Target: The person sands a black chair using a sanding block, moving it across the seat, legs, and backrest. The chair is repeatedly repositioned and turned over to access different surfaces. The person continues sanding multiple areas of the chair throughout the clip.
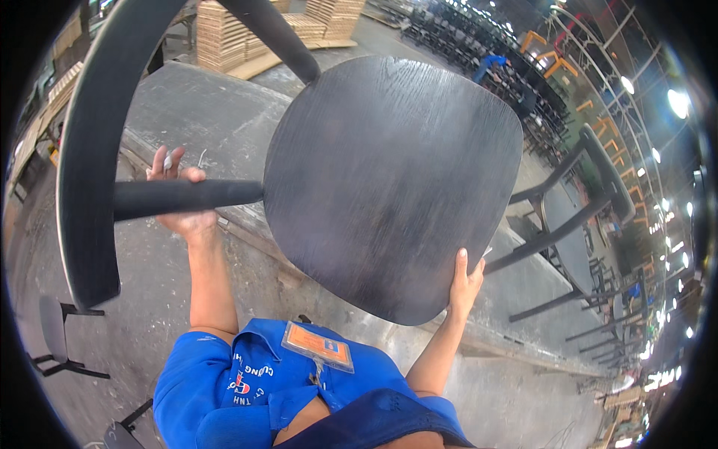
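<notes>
Both hands are on the same piece of furniture, one per end. Left hand (191, 222) is curled partway, palm up behind a back post (224, 193), so it looks like that post sits across the palm. Right hand (465, 284) pinches the rim of the seat (393, 187), thumb lying along the edge; can't really see how far the other fingers wrap round the far side.

Biggest thing in view is the black chair (359, 247) itself, up in front of the person's body with the backrest (88, 150) off to the left and the seat top turned toward the face. My guess is the wide spread splits the weight and keeps it from twisting. Its legs are hidden, so no idea if anything rests on the worktop (179, 101) beyond it, a grey, scuffed slab.

Next size down, a second chair (565, 202) at the right, well apart from the held one, probably parked there to leave elbow room. Then a stack of boards (230, 41), piled flat past the worktop, likely so they stay neat. Smaller again: a floor chair (54, 329) lower left, a clipped badge (318, 346) on the blue shirt (217, 374), and a white wrap (167, 162) on one left fingertip, maybe for protection.
</notes>
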A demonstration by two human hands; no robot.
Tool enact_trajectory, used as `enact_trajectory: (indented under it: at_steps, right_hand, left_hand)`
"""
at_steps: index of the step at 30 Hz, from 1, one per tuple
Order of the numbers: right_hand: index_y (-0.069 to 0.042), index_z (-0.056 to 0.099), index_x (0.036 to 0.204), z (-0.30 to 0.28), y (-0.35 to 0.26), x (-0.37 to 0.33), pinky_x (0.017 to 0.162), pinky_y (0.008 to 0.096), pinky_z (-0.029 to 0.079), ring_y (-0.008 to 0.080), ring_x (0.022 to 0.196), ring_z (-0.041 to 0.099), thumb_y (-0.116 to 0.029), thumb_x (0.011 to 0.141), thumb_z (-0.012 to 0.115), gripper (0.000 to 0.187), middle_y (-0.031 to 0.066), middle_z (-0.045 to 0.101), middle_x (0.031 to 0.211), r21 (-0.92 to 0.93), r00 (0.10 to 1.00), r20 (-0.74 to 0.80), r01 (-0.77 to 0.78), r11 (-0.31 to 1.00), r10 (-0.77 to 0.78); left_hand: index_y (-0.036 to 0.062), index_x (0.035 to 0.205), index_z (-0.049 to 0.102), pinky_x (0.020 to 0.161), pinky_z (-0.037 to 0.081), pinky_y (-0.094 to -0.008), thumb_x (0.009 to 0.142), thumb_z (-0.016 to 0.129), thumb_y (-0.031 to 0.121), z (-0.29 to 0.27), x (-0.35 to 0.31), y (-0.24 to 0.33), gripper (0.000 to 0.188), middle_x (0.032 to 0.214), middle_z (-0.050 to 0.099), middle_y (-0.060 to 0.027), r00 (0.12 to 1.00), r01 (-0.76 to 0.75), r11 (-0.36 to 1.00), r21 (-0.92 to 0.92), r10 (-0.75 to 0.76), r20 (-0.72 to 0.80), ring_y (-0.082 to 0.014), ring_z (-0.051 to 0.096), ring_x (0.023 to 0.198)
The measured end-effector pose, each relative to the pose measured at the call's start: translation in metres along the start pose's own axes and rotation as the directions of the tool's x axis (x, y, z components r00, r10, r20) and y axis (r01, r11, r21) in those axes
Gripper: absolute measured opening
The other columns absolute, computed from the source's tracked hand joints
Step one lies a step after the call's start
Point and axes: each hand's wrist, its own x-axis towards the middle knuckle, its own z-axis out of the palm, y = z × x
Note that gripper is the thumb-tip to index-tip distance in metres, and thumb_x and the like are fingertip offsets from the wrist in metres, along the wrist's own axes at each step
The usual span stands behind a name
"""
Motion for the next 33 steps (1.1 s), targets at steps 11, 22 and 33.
enact_trajectory:
  at_steps: [11, 22, 33]
  right_hand:
    - [0.008, 0.055, 0.111, -0.001, 0.003, -0.041, 0.093, 0.0396, 0.038, 0.0346, 0.105, 0.051, -0.033, 0.094, 0.052, 0.044, 0.0185, 0.052, 0.110, -0.140, 0.986, -0.104, 0.114, 0.984, -0.129]
    - [0.011, 0.055, 0.104, 0.005, -0.020, 0.015, 0.086, 0.0414, 0.041, 0.0388, 0.097, 0.054, -0.041, 0.093, 0.053, 0.053, 0.0233, 0.054, 0.102, -0.357, 0.941, -0.163, 0.224, 0.907, -0.297]
    - [0.015, 0.059, 0.108, 0.035, -0.031, 0.115, 0.082, 0.0346, 0.047, 0.0246, 0.089, 0.063, -0.051, 0.085, 0.062, 0.070, 0.0214, 0.066, 0.095, 0.058, 0.983, -0.171, -0.053, 0.997, 0.062]
  left_hand:
    - [0.0053, 0.130, 0.048, 0.065, 0.052, -0.0275, 0.097, 0.035, 0.038, -0.041, -0.025, 0.032, 0.048, 0.119, 0.058, -0.0167, 0.995, 0.074, 0.991, -0.112, -0.065, 0.078, -0.0205, 0.062, 0.073]
    - [0.0041, 0.132, 0.045, 0.061, 0.056, -0.0263, 0.095, 0.036, 0.032, -0.012, -0.012, 0.023, 0.047, 0.116, 0.056, -0.0164, 0.995, 0.086, 0.996, 0.030, -0.084, -0.053, -0.0238, 0.062, 0.082]
    - [0.0043, 0.134, 0.037, 0.072, 0.054, -0.0297, 0.093, 0.047, 0.022, 0.025, 0.020, -0.041, 0.046, 0.116, 0.053, -0.0168, 0.990, 0.137, 0.977, 0.166, -0.131, -0.049, -0.0252, 0.059, 0.096]
